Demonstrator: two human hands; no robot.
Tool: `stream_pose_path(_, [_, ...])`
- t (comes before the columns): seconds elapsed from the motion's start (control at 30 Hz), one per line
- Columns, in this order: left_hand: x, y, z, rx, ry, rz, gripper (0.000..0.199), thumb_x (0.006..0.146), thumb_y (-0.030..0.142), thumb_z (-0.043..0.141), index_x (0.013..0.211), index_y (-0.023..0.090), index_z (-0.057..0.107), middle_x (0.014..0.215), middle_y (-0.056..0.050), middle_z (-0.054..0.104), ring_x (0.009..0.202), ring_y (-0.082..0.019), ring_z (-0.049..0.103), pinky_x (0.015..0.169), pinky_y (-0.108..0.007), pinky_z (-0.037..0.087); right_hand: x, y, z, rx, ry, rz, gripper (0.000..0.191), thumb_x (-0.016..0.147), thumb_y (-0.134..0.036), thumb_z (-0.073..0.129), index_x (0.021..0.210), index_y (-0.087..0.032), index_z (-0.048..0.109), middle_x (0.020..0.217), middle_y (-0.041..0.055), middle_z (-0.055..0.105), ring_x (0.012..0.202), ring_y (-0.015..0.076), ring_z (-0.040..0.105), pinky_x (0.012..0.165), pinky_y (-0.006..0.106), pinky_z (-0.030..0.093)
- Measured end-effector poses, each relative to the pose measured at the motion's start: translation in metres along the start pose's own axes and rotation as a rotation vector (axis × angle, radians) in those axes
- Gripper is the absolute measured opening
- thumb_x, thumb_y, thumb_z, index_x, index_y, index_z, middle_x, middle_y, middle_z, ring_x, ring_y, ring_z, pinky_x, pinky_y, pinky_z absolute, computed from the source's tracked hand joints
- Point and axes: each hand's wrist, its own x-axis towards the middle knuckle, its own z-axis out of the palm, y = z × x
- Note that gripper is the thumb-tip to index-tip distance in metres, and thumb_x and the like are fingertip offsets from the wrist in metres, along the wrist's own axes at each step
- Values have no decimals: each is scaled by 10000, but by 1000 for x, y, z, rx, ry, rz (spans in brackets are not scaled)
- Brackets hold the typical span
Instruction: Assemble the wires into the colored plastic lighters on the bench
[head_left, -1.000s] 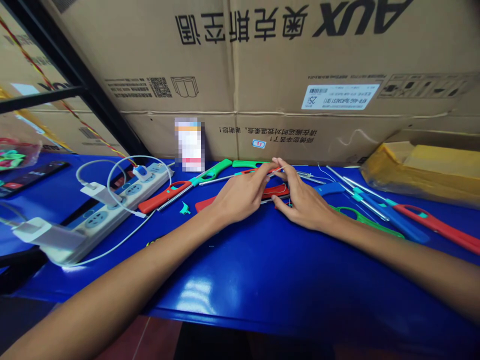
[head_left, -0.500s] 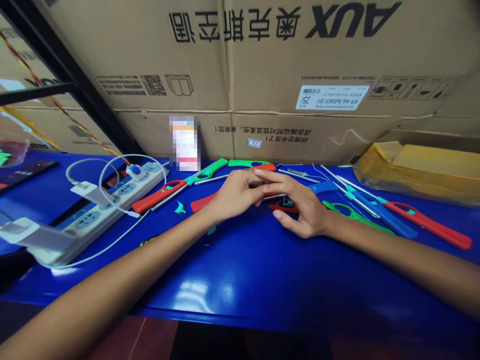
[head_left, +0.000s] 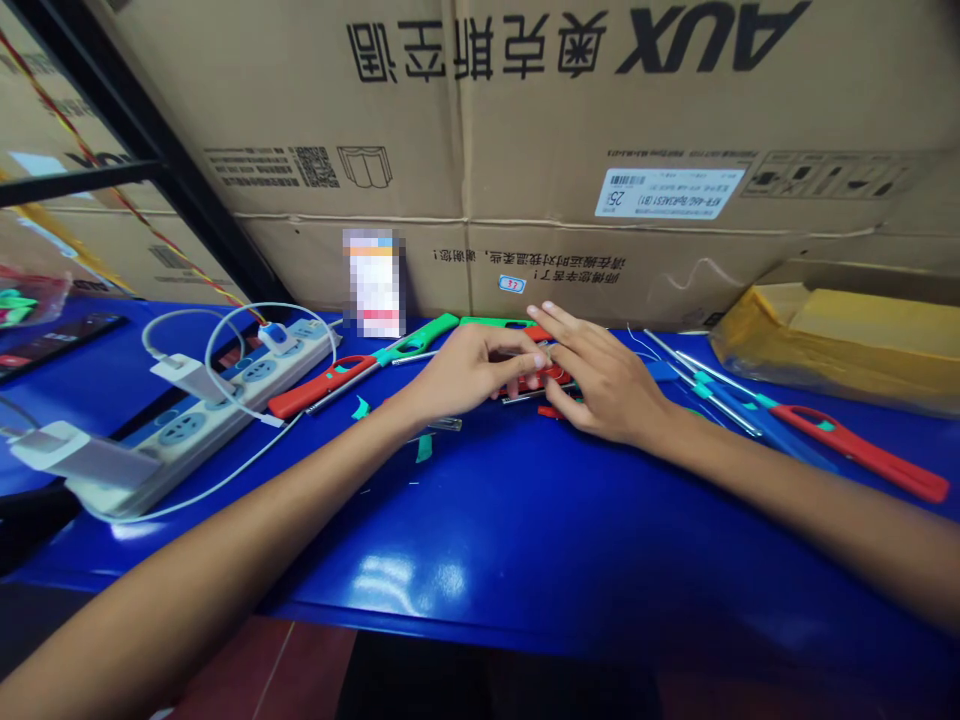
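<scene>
Over the back middle of the blue table, my left hand [head_left: 469,370] and my right hand [head_left: 611,385] meet fingertip to fingertip. My left thumb and forefinger pinch something small, mostly covered by the fingers. On my right hand, some fingers stretch outward while the thumb and others close in at the same spot. A red plastic part [head_left: 553,375] shows between the hands, with a thin metal rod beneath it; whether it is held or lying there is unclear. Left of them are a red long-neck lighter [head_left: 322,388] and a green long-neck lighter [head_left: 420,340].
At right lie another red lighter [head_left: 892,465] and a blue one [head_left: 795,440]. A white power strip [head_left: 217,425] with chargers and cables occupies the left. Large cardboard boxes [head_left: 525,120] wall the back, beside a yellow-taped carton [head_left: 862,330]. Teal scraps [head_left: 424,448] lie nearby.
Both hands have come closer around the small thing. My right hand has turned and lifted, its fingers now pointing up and away. A metal end now shows beneath my left wrist.
</scene>
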Motion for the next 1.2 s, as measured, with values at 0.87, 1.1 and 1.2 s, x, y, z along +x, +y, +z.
stream_pose_path(0.87, [1, -2, -18, -92, -175, -102, 317, 960, 433, 725, 827, 153, 789, 750, -62, 734, 668, -132, 650, 612, -246, 502, 2, -41, -11, 378, -17, 79, 299, 1101, -428, 541, 1114, -294, 808, 1615, 38, 568, 1511, 328, 515, 1249, 606, 432])
stream_pose_path(1.1, [4, -9, -13, 33, 15, -103, 255, 911, 417, 761, 882, 172, 826, 736, -43, 730, 607, -115, 596, 567, -244, 466, -4, -24, 3, 139, -53, 126, 279, 1092, -372, 530, 1165, -287, 785, 1738, 18, 390, 1609, 351, 354, 1280, 698, 346])
stream_pose_path(1.2, [5, -12, -10, 27, 14, -119, 256, 910, 403, 749, 863, 160, 815, 704, -41, 715, 572, -106, 573, 553, -242, 459, -12, -25, 14, 90, -73, 141, 326, 1078, -361, 549, 1353, -278, 704, 1774, 54, 307, 1622, 363, 322, 1279, 714, 337])
